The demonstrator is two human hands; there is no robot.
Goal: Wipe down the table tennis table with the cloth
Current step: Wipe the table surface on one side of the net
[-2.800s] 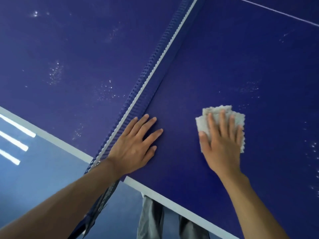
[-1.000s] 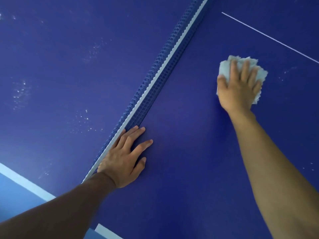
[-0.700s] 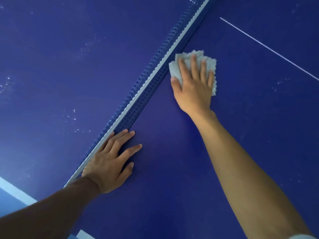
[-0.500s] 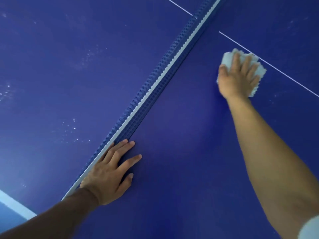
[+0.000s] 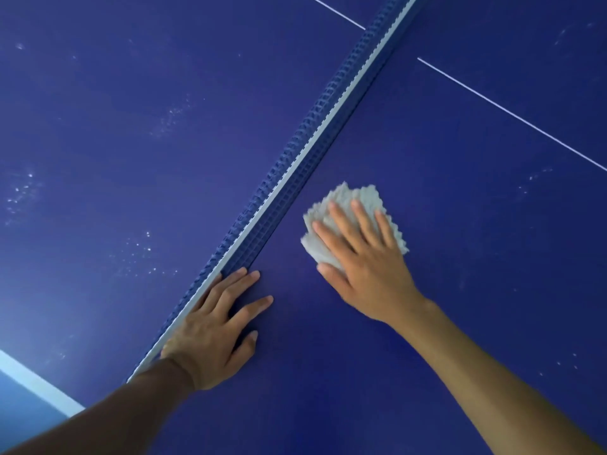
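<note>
1. Cloth, a pale grey folded textured rag (image 5: pixel 356 205), lay on the dark blue table tennis table (image 5: pixel 460 224), just beside the blue mesh net (image 5: pixel 295 165); the right hand (image 5: pixel 368 267) pressed it flat, fingers spread.
2. The left hand (image 5: pixel 213 326) rested open, palm down, empty, against the net's base; white specks (image 5: pixel 138 251) dotted the far half.

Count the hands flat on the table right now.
2. The left hand rests bare beside the net; the right hand presses the cloth on the table.
</note>
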